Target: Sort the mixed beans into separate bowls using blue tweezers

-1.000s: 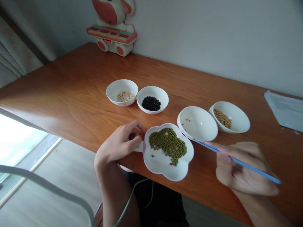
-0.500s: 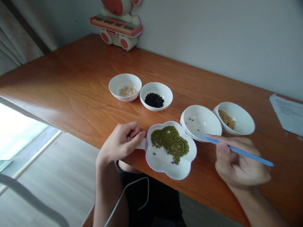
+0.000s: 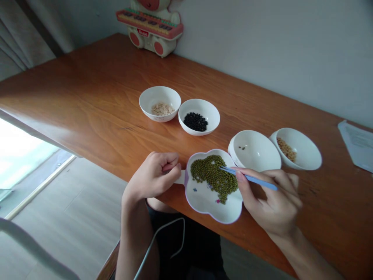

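My left hand (image 3: 157, 175) is closed round the short handle of a white flower-shaped dish (image 3: 201, 198) with a purple rim. Green mung beans (image 3: 214, 175) lie spread over much of the dish. In my right hand (image 3: 271, 198) is a pair of blue tweezers (image 3: 256, 180), held between thumb and fingers. Their tips are down at the beans; whether a bean is between them I cannot tell. Just right of the dish, a white bowl (image 3: 256, 149) has a few small beans on its inner wall. My right hand covers part of its near edge.
Behind it to the right is a bowl (image 3: 309, 151) of tan beans (image 3: 287, 149). Farther back stand a bowl (image 3: 160, 93) of pale flat seeds (image 3: 162, 109) and a bowl (image 3: 211, 107) of black beans (image 3: 196, 121). A toy keyboard (image 3: 148, 25) stands by the wall; a white packet (image 3: 357, 144) lies far right.
My right hand has moved left with the tweezers, from the white bowl to the beans in the dish. My left hand keeps its hold on the handle. The whole view has shifted slightly.
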Motion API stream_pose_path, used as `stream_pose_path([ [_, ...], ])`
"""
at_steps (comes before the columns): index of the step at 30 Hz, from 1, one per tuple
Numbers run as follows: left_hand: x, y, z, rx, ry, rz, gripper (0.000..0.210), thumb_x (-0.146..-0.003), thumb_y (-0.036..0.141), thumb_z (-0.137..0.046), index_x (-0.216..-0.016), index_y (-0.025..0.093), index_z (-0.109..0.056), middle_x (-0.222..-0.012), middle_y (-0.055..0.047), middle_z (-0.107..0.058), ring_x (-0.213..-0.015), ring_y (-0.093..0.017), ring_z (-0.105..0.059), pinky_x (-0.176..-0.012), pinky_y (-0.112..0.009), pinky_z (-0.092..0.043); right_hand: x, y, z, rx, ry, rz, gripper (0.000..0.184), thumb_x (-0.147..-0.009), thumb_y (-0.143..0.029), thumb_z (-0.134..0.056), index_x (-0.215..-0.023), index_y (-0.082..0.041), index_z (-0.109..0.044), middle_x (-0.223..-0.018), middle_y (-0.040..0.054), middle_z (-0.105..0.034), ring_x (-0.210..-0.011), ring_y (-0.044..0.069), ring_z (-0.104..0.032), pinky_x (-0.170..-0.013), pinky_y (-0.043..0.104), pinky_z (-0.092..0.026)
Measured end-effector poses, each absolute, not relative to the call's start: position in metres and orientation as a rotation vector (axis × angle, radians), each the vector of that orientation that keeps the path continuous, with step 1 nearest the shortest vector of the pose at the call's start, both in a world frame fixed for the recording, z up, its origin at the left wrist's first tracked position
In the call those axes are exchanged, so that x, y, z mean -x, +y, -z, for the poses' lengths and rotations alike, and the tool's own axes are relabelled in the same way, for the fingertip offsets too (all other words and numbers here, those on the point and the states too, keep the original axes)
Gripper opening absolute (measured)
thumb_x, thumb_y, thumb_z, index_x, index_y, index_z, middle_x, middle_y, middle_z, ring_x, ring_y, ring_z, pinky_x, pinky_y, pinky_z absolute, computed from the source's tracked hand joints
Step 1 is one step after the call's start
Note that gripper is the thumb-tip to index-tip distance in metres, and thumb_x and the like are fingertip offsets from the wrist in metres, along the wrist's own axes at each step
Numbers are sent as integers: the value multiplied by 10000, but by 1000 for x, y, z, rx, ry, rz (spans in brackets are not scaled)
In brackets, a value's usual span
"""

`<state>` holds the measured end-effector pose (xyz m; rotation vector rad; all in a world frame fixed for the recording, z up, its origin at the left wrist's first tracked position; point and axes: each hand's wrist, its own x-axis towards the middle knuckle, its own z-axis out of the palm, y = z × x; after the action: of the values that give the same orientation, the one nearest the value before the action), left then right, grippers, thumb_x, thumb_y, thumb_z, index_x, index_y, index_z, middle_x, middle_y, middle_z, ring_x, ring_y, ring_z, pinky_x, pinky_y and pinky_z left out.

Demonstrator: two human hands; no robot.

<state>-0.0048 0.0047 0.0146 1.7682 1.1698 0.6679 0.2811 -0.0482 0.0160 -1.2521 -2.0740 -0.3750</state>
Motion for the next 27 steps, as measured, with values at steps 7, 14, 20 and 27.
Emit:
stream_pose_path([
  [7,6,4,-14,-1783,1151,-674,303,-822,197,-494,-624,214,-265,-585,60,-253,-545,-89,-237,-486,-243,-230,-277,-45,-15,1268,-2069,397,267,-836,-103,-806,-1069,-206,-724,-725,-16,-759,-613,160,-585,-669,379,-368],
  [14,7,3,-13,-1753,1152,-668,322,-859,221,-512,-625,218,-290,-584,61,-283,-548,-88,-264,-496,-240,-251,-276,-44,-15,1248,-2041,359,286,-837,-88,-795,-1069,-234,-714,-763,-34,-774,-595,151,-584,-679,378,-380],
  [20,6,5,-13,-1738,1151,-685,382,-896,257,-540,-637,225,-261,-585,61,-281,-542,-85,-267,-493,-238,-256,-292,-51,-19,1223,-1943,387,475,-817,-57,-788,-1223,-294,-719,-727,-47,-737,-595,152,-577,-666,369,-395],
  [27,9,4,-6,-1718,1164,-675,431,-965,335,-526,-639,229,-264,-593,52,-287,-532,-90,-283,-482,-247,-242,-317,-48,-20,1256,-1782,554,520,-812,-75,-797,-1264,-317,-711,-789,-26,-756,-656,189,-613,-670,391,-441],
])
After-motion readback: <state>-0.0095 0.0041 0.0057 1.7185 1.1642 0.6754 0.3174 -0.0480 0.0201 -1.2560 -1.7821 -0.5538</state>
